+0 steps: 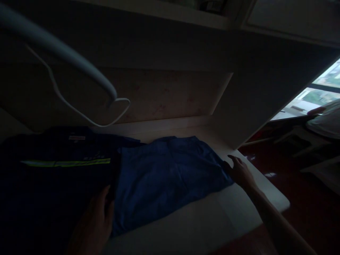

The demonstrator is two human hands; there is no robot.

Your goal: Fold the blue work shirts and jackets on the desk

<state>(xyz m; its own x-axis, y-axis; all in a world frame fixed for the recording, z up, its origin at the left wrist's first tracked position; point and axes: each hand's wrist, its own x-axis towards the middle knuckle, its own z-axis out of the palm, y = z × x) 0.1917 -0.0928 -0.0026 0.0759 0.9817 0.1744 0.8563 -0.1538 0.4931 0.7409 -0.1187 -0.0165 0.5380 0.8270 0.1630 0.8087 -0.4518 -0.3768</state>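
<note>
A dark navy work jacket (66, 184), with a yellow-green and silver reflective stripe across it, lies spread at the left of the white surface. Beside it, and meeting its right side, is a blue piece of clothing (164, 177) laid out flat with some creases; its exact kind is hard to make out in the dim light. At the lower left edge of the blue cloth is my left hand (97, 216), its thumb and finger apart. My right hand (239, 171) touches the cloth's right end with fingers spread.
A white curved lamp arm (79, 63) with a thin white cable (79, 115) hangs over the left side. Shelving (164, 10) overhangs the white desk (202, 226), and a side panel (255, 92) stands at the right. Beyond are a reddish floor (294, 187) and a window (313, 94).
</note>
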